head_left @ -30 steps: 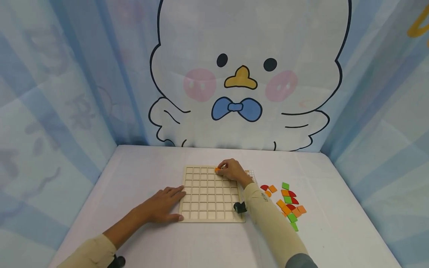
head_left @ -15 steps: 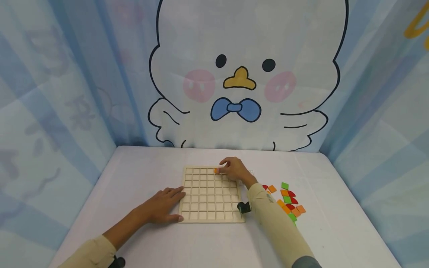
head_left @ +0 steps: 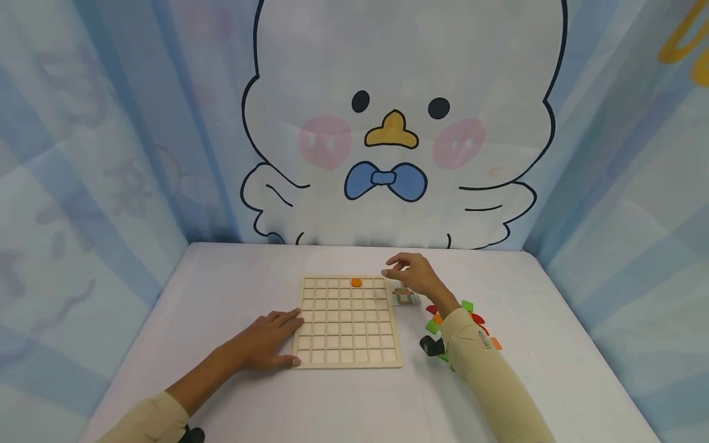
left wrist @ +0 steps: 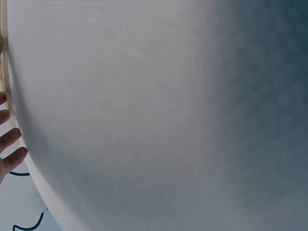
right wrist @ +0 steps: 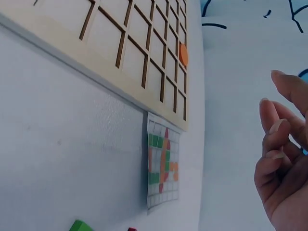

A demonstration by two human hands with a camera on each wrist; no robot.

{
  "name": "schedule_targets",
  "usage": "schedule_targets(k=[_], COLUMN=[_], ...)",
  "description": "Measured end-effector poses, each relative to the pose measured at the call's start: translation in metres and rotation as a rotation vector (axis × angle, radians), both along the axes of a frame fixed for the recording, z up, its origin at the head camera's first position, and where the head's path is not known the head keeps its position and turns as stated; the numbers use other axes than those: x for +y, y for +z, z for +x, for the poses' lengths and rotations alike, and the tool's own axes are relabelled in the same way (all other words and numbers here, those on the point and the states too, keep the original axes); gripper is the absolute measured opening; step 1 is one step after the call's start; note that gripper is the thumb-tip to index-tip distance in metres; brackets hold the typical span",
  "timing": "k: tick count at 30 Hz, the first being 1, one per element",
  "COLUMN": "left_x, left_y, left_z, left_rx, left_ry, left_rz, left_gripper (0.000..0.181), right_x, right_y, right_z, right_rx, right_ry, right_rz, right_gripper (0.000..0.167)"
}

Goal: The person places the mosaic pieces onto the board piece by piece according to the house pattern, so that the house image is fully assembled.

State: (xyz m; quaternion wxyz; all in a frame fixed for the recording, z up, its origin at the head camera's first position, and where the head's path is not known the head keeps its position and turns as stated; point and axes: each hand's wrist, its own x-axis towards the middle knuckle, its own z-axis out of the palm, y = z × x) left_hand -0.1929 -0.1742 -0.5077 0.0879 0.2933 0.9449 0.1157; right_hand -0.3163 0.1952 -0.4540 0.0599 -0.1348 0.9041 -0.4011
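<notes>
Lying nearest, well behind the left fingers (head_left: 287, 317): beige left sleeve (head_left: 146, 419), black knob (head_left: 192, 435) at its cuff. Right sleeve (head_left: 487, 372) likewise beige, running back from the right fingers (head_left: 403, 259), second black knob (head_left: 432, 346) beside its cuff. White table (head_left: 249, 277) beneath both. Left hand (head_left: 264, 340): fingers straight, unclenched, fingertips touching the left edge of a pale wooden board (head_left: 346, 329); thumb touching near that edge's near corner. Board lies flat immediately right of the left fingertips, marked off in square cells. Loose pieces (head_left: 432, 327), red, orange and green, right of the board and nearer than the right fingers; right sleeve hides part of the group, count not possible. Printed card (head_left: 405, 298) just nearer than the right fingers, beside the board's right edge; coloured pattern on a grid. Right hand (head_left: 414, 272): fingers free, loosely bent, near the board's far right corner; fingertips apart from the orange piece (head_left: 356, 282). That piece is in the board's far row, left of the right fingertips; whether it sits flush in its cell cannot be told. Farthest, well beyond all fingertips: pale blue cloth wall (head_left: 77, 184) bearing a drawn white bird (head_left: 404, 61) with a blue bow tie (head_left: 384, 178).
</notes>
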Motion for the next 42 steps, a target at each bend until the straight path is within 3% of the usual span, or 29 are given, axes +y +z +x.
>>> schedule_targets(k=[11,27,35,42], left_x=[-0.002,0.0,0.0,0.0], left_y=[0.001,0.001,0.003,-0.001], left_z=[0.003,0.004,0.004,0.001], left_rx=[-0.007,-0.007,0.0,0.015], left_ry=[0.009,0.007,0.003,-0.004], left_rz=[0.008,0.018,0.025,0.024], left_gripper=[0.082,0.083,0.082,0.083], right_x=[0.031,0.084,0.105,0.111], right_y=[0.003,-0.028,-0.036,-0.044], right_z=[0.023,0.06,0.071,0.075], right_rx=[-0.019,-0.134,-0.091,-0.083], right_ry=[-0.061,-0.129,-0.109,-0.095], right_rz=[0.041,0.127,0.195,0.232], right_gripper=[0.037,0.024,0.017,0.02])
